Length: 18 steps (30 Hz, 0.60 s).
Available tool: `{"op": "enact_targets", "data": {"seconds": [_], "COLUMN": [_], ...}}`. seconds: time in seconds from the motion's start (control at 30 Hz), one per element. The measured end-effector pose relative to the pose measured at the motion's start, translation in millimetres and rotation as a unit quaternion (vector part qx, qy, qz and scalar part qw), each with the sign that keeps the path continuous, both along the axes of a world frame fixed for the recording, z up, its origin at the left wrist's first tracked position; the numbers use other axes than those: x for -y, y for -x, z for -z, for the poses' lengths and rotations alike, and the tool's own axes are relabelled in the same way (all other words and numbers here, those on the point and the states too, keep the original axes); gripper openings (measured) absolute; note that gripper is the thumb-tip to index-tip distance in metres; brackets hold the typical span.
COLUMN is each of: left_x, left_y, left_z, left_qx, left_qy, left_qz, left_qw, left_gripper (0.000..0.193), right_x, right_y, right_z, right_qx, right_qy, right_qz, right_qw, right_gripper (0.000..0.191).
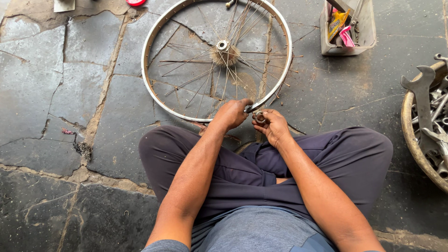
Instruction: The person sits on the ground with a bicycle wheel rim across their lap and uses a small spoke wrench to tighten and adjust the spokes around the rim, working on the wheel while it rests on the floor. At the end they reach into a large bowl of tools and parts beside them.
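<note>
Big silver metal bicycle wheel rim [154,32] lies flat on the cracked stone floor [56,93] in front of the crossed legs, loose spokes fanning from the hub [222,45]. Left hand [232,113] is clamped on the rim's near edge (bottom right). Right hand [273,127], just beside it, pinches a small round metal ring [259,117], tilted up on edge.
</note>
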<state>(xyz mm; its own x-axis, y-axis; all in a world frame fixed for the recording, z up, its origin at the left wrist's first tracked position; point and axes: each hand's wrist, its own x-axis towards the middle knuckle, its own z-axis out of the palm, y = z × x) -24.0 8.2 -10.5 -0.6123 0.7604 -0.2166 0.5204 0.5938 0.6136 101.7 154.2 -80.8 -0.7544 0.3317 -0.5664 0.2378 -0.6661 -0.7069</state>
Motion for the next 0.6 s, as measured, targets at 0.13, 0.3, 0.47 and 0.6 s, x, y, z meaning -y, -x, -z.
{"op": "enact_targets", "data": {"seconds": [0.13, 0.3, 0.47, 0.6], "left_x": [-0.4, -1.7, -2.5, -2.7], "left_y": [-0.2, 0.6, -0.1, -1.0], "left_z": [-1.2, -0.6, -4.1, -8.1], "left_qx": [0.004, 0.000, 0.016, 0.010], "left_qy": [0.009, -0.004, 0.016, 0.008], "left_qz": [-0.003, 0.007, -0.003, 0.001], "left_qw": [1.000, 1.000, 1.000, 1.000], "left_gripper": [0.048, 0.044, 0.046, 0.047], "right_x": [2.5, 6.4, 5.7, 4.6], "right_y": [0.6, 1.8, 2.2, 2.5], "right_z": [-4.9, -0.8, 7.2, 8.4], "right_qx": [0.023, -0.007, -0.038, -0.030], "right_qy": [-0.022, 0.000, 0.066, 0.069], "right_qz": [-0.015, -0.030, -0.007, -0.037], "right_qw": [0.999, 1.000, 0.997, 0.996], "right_gripper": [0.026, 0.025, 0.021, 0.022]}}
